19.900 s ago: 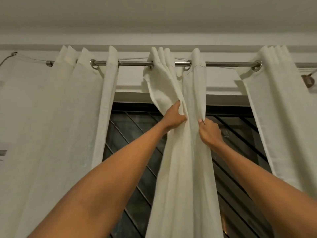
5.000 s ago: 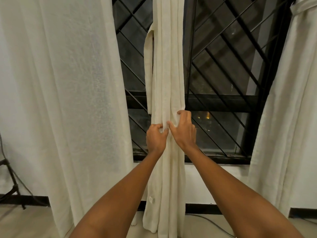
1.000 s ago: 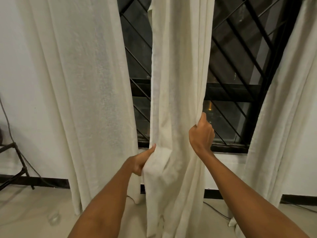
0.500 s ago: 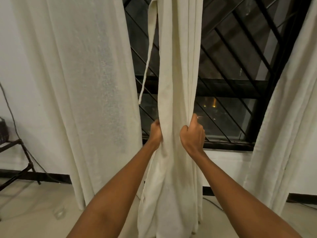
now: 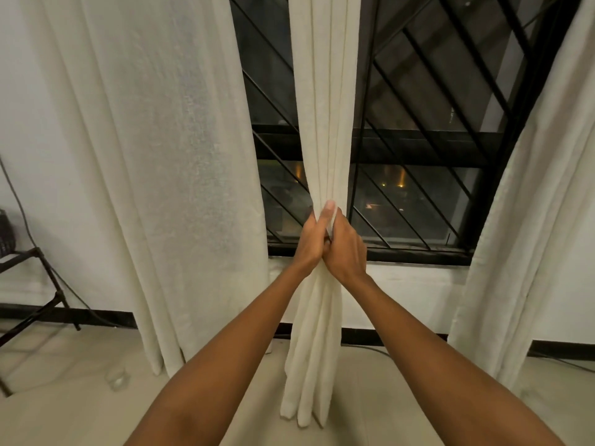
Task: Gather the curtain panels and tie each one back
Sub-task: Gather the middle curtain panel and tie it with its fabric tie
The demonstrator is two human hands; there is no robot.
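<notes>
Both hands grasp the middle curtain panel (image 5: 325, 107), which is bunched into a narrow column before the barred window (image 5: 425, 101). The left hand (image 5: 309, 244) and right hand (image 5: 347, 251) press together, fingers curled round its folds. The left-side panel (image 5: 154, 156) and right-side panel (image 5: 531, 226) hang loose.

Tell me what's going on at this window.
A person is gathering the middle curtain panel in front of the barred window. The left hand and right hand are pressed together around it near sill height and squeeze it into a narrow bundle. No tie shows around it yet. The left panel hangs loose and spread. The right panel hangs at the frame's edge, and only part of it is in view.
</notes>
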